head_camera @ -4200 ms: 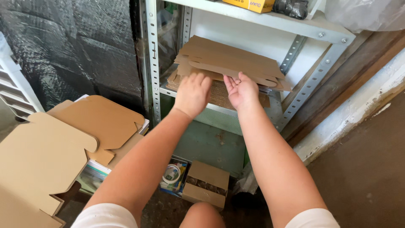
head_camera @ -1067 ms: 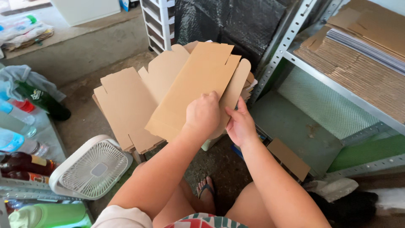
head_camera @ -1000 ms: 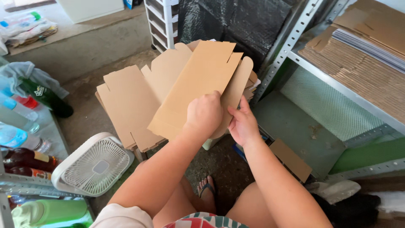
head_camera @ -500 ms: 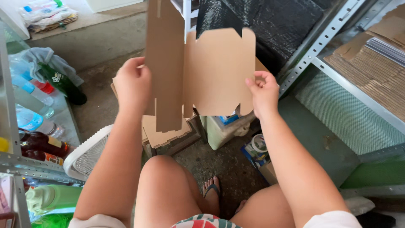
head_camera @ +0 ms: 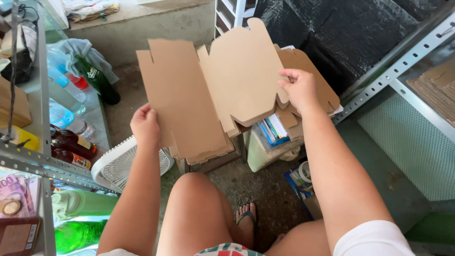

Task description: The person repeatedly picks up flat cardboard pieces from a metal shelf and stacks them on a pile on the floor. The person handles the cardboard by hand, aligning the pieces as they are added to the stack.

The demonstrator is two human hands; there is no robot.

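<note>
I hold a flat, die-cut brown cardboard box blank [head_camera: 213, 90] spread out in front of me, above my knees. My left hand [head_camera: 145, 126] grips its left edge near the lower corner. My right hand [head_camera: 298, 87] pinches its right edge higher up. The blank is unfolded, with notched flaps along the top and bottom. More flat cardboard blanks [head_camera: 310, 80] lie stacked behind it, partly hidden by the one I hold.
A metal shelf [head_camera: 45, 161] at the left carries bottles [head_camera: 71, 142] and a green bottle [head_camera: 97, 80]. A white fan [head_camera: 123, 166] lies on the floor by my left knee. A bin with books [head_camera: 272, 137] stands below the stack. A second metal rack [head_camera: 403, 90] is at the right.
The blank was held closed against the stack by both hands together. My hands have since moved apart and the blank is now spread open; the view has also tilted down.
</note>
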